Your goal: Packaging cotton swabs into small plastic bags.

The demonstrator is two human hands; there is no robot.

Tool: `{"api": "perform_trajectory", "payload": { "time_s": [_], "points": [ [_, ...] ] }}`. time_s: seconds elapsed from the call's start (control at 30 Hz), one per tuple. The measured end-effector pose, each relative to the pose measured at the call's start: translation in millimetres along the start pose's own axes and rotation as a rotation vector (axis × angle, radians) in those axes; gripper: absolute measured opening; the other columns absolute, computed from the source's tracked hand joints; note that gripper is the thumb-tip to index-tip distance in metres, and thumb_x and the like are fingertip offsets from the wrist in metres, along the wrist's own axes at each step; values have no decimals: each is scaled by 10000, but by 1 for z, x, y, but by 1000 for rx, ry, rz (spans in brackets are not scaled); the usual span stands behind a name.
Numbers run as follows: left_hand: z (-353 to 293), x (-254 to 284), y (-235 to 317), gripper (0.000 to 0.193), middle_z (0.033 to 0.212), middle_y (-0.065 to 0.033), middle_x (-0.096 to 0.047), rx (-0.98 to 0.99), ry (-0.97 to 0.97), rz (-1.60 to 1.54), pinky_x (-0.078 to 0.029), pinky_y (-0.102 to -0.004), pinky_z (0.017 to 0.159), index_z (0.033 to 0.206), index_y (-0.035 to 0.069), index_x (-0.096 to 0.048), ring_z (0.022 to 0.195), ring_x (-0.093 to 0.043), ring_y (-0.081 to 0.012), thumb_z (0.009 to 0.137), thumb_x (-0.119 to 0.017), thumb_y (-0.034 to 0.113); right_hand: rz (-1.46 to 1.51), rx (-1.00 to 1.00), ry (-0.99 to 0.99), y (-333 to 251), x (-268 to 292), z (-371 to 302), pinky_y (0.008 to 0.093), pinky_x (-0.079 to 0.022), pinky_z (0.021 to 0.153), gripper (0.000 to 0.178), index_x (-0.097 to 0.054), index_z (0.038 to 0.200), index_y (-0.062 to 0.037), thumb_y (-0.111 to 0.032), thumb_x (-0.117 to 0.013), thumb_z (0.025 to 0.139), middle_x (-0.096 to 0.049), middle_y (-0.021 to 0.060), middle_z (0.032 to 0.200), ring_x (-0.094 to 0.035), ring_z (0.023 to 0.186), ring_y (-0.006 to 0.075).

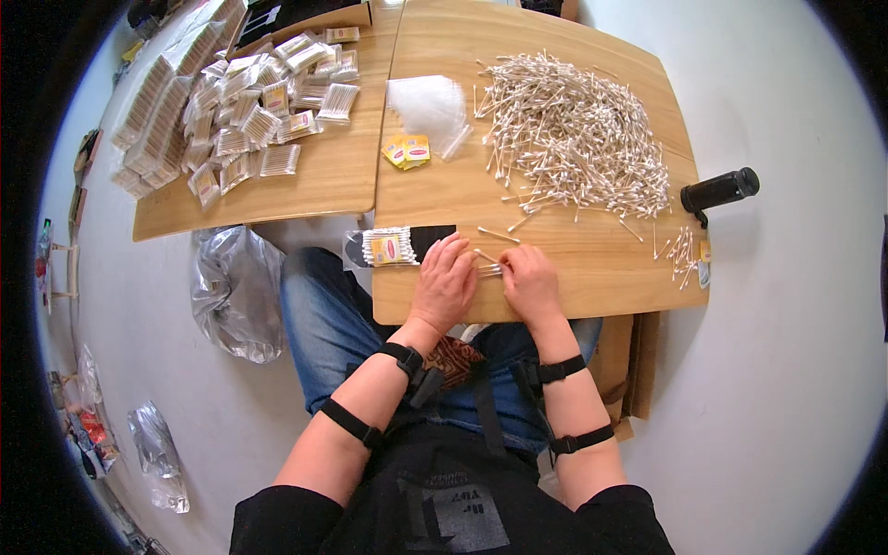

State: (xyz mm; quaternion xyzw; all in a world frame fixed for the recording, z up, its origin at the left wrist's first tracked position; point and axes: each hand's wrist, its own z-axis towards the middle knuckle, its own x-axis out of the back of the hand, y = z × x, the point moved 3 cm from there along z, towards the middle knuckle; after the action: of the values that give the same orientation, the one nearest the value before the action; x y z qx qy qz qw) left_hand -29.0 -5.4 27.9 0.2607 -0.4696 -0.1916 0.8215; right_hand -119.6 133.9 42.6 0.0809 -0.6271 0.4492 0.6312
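Observation:
My right hand (530,282) is closed at the near edge of the table, its fingertips pinched at the ends of a few white cotton swabs (489,270). At the other ends of these swabs is my left hand (446,280), its fingers stretched out and lying low over the table. The left fingers also reach the end of a black strip (431,239). On that strip, left of my hand, a clear bag holds a row of cotton swabs with a yellow card (387,248) on top. A couple of loose swabs (499,235) lie just beyond my hands.
A big heap of cotton swabs (578,129) covers the far right. Clear bags (430,104) and yellow cards (407,151) lie at centre. Filled swab packs (264,120) pile on the left table. A black cylinder (720,190) stands out at the right edge.

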Motion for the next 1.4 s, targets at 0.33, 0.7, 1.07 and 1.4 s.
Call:
{"api": "perform_trajectory", "payload": {
  "time_s": [0.33,0.7,1.07,1.4],
  "points": [
    [0,-2,0,202,1211,-138,-551,19,-74,68,-323,-457,1111,1018,50,-600,1280,-458,-318,867,-620,184,-55,-82,66,16,3,23,414,-485,730,131,-621,878,-86,-140,-699,788,-606,93,861,-594,853,304],
    [5,1,7,167,1147,-137,-558,12,-7,103,-363,-465,1079,990,48,-585,1251,-479,-343,852,-632,129,-111,-76,130,32,16,42,421,-484,745,111,-623,840,-102,-130,-711,779,-580,94,903,-576,893,304],
    [2,0,8,263,1304,-136,-533,4,-52,145,-306,-458,1123,1116,79,-615,1338,-410,-311,889,-606,211,81,-294,110,20,-6,47,429,-476,772,153,-610,909,-101,-169,-701,807,-598,96,943,-589,917,306],
    [0,0,2,198,1255,-142,-544,11,-111,45,-313,-460,1117,1037,80,-620,1301,-450,-316,889,-605,209,-136,-161,111,29,-4,59,440,-475,783,142,-613,887,-107,-164,-705,795,-587,86,931,-574,913,308]
  ]
}}
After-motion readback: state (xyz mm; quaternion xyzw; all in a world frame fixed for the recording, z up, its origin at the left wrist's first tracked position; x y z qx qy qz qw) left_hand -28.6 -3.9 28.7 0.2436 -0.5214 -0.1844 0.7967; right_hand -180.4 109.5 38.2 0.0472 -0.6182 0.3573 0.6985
